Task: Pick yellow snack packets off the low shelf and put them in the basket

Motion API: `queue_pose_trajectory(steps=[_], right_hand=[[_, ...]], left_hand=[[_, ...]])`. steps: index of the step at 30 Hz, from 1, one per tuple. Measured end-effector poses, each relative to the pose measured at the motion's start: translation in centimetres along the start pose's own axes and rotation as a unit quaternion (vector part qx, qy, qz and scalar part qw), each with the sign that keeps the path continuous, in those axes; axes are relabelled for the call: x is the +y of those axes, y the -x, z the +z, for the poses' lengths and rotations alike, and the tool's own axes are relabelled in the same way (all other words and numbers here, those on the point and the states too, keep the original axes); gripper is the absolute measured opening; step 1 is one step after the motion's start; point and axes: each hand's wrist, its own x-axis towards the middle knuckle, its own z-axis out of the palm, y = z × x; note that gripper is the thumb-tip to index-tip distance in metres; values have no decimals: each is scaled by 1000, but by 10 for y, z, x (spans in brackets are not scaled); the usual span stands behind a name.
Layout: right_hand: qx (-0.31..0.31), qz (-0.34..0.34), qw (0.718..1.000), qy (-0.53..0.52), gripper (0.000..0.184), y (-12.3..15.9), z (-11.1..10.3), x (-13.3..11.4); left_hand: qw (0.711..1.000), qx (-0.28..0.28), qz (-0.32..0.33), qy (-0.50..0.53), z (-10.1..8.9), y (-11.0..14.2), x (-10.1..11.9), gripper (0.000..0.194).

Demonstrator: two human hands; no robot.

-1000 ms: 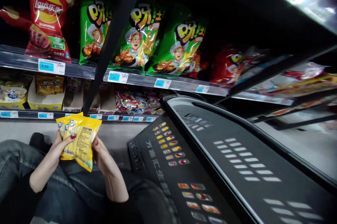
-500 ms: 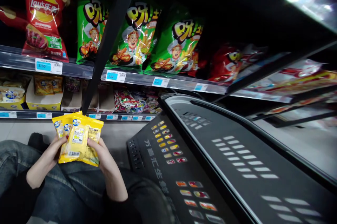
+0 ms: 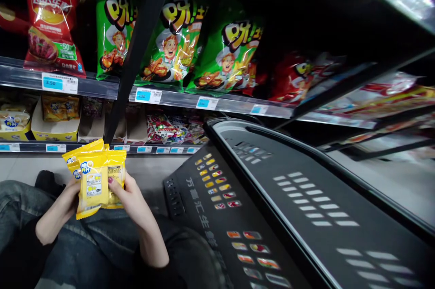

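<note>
Both my hands hold a small stack of yellow snack packets [image 3: 93, 175] over my lap, low at the left. My left hand [image 3: 64, 205] grips the stack's left edge, fingers mostly hidden behind it. My right hand [image 3: 131, 198] grips the right edge, with its thumb pressed on the front packet. The front packet shows a white label and a barcode. I am crouched in blue jeans [image 3: 102, 243] in front of a shop shelf.
A dark grey shopping basket [image 3: 272, 207] with slotted walls fills the right half. The upper shelf [image 3: 170, 98] carries green snack bags [image 3: 173, 44] and a red chips bag [image 3: 52, 17]. The bottom shelf holds yellow display boxes [image 3: 56, 121] and mixed sweets [image 3: 170, 132].
The packet held at an angle in my right hand has been laid upright on the front of the stack. Both hands have shifted slightly left with the packets.
</note>
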Motion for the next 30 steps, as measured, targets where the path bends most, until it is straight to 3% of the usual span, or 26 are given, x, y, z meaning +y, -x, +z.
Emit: queue_pose_trajectory(steps=[2,8,15,19,22,26,30], right_hand=[[15,-18,1000,-10,32,0,1,0],[199,-22,969,-147,35,1,2,-4],[257,-58,945,-196,30,10,-9,-25],[190,-52,926,-323,30,15,-18,-35],[97,-59,888,-445,24,19,-23,-38],[-22,-95,844,-527,16,24,-24,-31],[-30,-108,832,-544,16,26,-24,-26]], left_hand=[[1000,17,2,16,1,1,0,24],[1000,-7,15,22,3,-2,5,38],[999,7,23,35,2,-5,11,42],[1000,14,14,20,1,-4,10,34],[1000,25,9,16,1,-4,10,33],[1000,16,-4,16,2,-4,9,36],[1000,15,-10,5,2,-4,9,34]])
